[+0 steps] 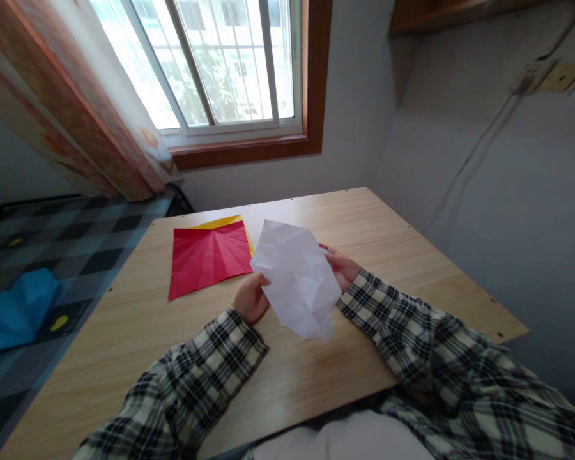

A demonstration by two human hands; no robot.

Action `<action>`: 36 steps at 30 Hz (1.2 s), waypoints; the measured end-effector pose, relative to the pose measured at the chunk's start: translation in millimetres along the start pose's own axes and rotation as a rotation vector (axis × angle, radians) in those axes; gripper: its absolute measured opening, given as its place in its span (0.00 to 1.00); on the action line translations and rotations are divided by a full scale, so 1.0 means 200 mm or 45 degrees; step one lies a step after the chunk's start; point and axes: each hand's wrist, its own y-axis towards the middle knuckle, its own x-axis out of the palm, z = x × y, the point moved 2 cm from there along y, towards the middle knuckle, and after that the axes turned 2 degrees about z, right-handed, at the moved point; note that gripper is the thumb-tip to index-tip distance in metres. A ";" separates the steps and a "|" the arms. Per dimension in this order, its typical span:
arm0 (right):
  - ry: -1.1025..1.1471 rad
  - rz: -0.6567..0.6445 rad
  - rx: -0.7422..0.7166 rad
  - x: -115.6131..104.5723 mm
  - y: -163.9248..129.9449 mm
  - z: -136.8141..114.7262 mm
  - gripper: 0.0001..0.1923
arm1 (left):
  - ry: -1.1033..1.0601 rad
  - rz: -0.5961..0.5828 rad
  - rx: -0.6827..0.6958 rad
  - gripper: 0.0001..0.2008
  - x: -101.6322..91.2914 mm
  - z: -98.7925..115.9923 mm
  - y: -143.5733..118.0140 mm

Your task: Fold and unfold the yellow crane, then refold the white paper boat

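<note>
Above the tabletop's (124, 358) middle, left hand (252, 299) and right hand (341, 266) pinch the creased white paper (297, 281) by opposite edges, best kept taut.

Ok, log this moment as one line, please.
left hand: grips white creased paper | right hand: grips same sheet, lifted over wooden table | red paper: flat on table, over yellow sheet

Light wood table (138, 332) is filling the view w/ small screw holes along its edges. Red creased paper (209, 257) is lying flat on it; yellow sheet (220, 222) is peeking out from under the red paper's far edge.
</note>
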 end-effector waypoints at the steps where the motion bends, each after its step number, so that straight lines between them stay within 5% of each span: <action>1: -0.020 0.040 -0.039 -0.01 0.01 -0.01 0.25 | -0.005 0.016 0.012 0.35 0.00 0.01 0.00; 8: -0.408 0.434 -0.352 -0.13 0.04 -0.07 0.23 | -0.033 0.113 0.096 0.28 -0.02 0.04 0.03; 16: -0.284 0.462 -0.353 -0.16 0.06 -0.09 0.23 | 0.223 0.060 0.216 0.18 -0.07 0.09 0.07; 23: -0.238 0.522 -0.398 -0.25 0.09 -0.15 0.21 | 0.473 0.067 0.298 0.34 -0.14 0.15 0.10; 28: -0.291 0.577 -0.439 -0.27 0.10 -0.15 0.21 | 0.903 0.197 0.534 0.15 -0.15 0.16 0.08; 32: -0.303 0.625 -0.452 -0.27 0.10 -0.16 0.22 | 1.280 0.345 0.772 0.11 -0.15 0.18 0.07; 36: -0.282 0.623 -0.451 -0.28 0.10 -0.16 0.20 | 1.416 0.332 0.871 0.10 -0.13 0.20 0.05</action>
